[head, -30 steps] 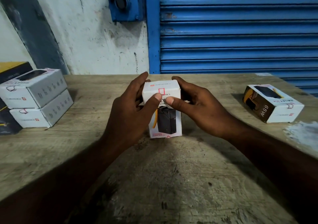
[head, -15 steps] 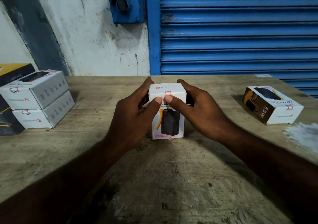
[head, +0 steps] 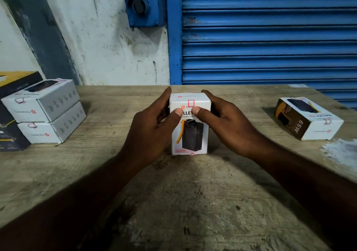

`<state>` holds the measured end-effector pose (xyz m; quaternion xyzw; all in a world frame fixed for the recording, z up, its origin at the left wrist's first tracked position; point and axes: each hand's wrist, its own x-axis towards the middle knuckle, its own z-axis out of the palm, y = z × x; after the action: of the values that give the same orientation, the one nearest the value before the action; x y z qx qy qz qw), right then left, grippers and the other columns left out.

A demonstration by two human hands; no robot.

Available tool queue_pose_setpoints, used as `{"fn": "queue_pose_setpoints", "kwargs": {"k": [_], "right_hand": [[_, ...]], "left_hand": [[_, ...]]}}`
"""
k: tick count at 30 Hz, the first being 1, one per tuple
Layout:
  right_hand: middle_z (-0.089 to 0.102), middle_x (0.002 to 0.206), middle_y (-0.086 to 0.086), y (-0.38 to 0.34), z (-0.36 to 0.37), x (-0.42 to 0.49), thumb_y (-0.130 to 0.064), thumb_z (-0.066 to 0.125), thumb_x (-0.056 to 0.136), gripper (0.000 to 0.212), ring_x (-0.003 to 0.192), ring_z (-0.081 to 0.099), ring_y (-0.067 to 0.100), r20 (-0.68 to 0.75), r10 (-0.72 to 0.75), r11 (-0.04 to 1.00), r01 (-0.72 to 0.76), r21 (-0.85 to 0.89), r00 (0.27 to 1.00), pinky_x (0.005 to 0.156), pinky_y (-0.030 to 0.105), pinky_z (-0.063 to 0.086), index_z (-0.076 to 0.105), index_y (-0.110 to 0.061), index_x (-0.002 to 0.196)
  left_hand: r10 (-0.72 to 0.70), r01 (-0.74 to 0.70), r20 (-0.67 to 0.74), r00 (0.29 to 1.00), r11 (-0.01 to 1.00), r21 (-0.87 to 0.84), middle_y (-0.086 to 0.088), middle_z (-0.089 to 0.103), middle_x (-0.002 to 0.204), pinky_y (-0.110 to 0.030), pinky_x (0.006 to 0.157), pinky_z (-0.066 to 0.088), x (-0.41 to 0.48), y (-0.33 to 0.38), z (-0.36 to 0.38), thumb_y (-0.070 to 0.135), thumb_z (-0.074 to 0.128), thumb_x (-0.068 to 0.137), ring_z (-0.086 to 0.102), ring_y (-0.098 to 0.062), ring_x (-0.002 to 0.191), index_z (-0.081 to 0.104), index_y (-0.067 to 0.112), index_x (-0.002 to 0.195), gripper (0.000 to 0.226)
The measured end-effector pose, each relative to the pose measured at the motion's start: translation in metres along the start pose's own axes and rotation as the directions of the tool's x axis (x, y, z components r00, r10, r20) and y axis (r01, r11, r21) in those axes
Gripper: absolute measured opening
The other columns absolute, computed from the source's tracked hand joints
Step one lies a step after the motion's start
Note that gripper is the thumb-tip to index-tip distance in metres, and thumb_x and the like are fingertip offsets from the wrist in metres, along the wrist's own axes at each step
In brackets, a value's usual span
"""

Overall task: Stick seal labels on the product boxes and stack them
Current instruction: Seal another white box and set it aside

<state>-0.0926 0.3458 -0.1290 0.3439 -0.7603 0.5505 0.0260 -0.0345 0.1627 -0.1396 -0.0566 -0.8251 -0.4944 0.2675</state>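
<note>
Your power-bank box [head: 190,133] stands upright on its short end at the middle of the wooden table [head: 193,202], printed front toward you, with a red-outlined seal label [head: 190,103] folded over its top front edge. Your left hand [head: 152,127] and right hand [head: 226,123] both clasp it, fingers curled round the sides near the top and thumbs pressed on the front face just below the label. It is thin printed carton, so expect stiff corners but broad faces that may dent. The pack inside probably gives it some heft, and the glossy print may slip. Hold it by the two narrow sides, and rub the label down along the edge rather than squeezing the panel. Well apart to your left, a stack of two boxes [head: 44,111] sits against a black-and-yellow carton [head: 11,80] near the table's edge — its top looks the likely landing spot. To your right another box [head: 307,119] lies flat near the far corner. The way leftward crosses bare wood — lift rather than slide on that rough grain.
</note>
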Motion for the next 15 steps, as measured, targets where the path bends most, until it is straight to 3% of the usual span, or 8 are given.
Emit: {"fn": "queue_pose_setpoints", "kwargs": {"k": [5, 8, 11, 15], "right_hand": [[0.068, 0.129, -0.014, 0.005, -0.001, 0.003, -0.040, 0.054, 0.094, 0.048, 0.119, 0.063, 0.004, 0.004, 0.054, 0.998, -0.054, -0.033, 0.999, 0.109, 0.043, 0.048, 0.058, -0.028, 0.140], [0.068, 0.130, -0.013, 0.010, -0.002, 0.004, -0.032, 0.056, 0.100, 0.043, 0.118, 0.064, 0.004, 0.014, 0.081, 0.996, -0.081, -0.037, 0.997, 0.107, 0.043, 0.050, 0.056, -0.026, 0.142], [0.069, 0.128, -0.009, 0.013, -0.003, 0.005, -0.022, 0.058, 0.102, 0.038, 0.107, 0.070, 0.010, -0.015, 0.117, 0.993, -0.116, 0.032, 0.993, 0.094, 0.043, 0.059, 0.057, -0.020, 0.140], [0.068, 0.128, -0.008, 0.014, -0.003, 0.006, -0.025, 0.061, 0.100, 0.038, 0.104, 0.072, 0.011, -0.054, 0.136, 0.989, -0.132, 0.063, 0.989, 0.087, 0.043, 0.062, 0.059, -0.018, 0.138]], "left_hand": [[-0.021, 0.020, 0.084, 0.996, 1.000, 0.018, 0.030, 0.060, 0.122, -0.004, 0.087, 0.045, 0.001, -0.005, -0.001, 0.020, 0.055, 0.102, 0.058, 0.019, 0.108, 0.047, 0.032, 0.145, 0.046], [-0.058, 0.056, 0.130, 0.990, 0.998, 0.024, 0.032, 0.064, 0.119, -0.020, 0.096, 0.050, 0.003, -0.009, -0.003, 0.024, 0.057, 0.102, 0.061, 0.011, 0.111, 0.050, 0.042, 0.141, 0.044], [-0.128, 0.128, 0.187, 0.974, 0.992, 0.009, 0.034, 0.066, 0.117, -0.031, 0.098, 0.053, 0.006, -0.012, -0.003, 0.031, 0.059, 0.098, 0.063, 0.008, 0.109, 0.050, 0.054, 0.132, 0.042], [-0.195, 0.195, 0.280, 0.940, 0.980, 0.029, 0.020, 0.067, 0.126, -0.036, 0.099, 0.054, 0.008, -0.015, -0.004, 0.029, 0.059, 0.100, 0.067, 0.000, 0.109, 0.050, 0.036, 0.145, 0.046]]}}
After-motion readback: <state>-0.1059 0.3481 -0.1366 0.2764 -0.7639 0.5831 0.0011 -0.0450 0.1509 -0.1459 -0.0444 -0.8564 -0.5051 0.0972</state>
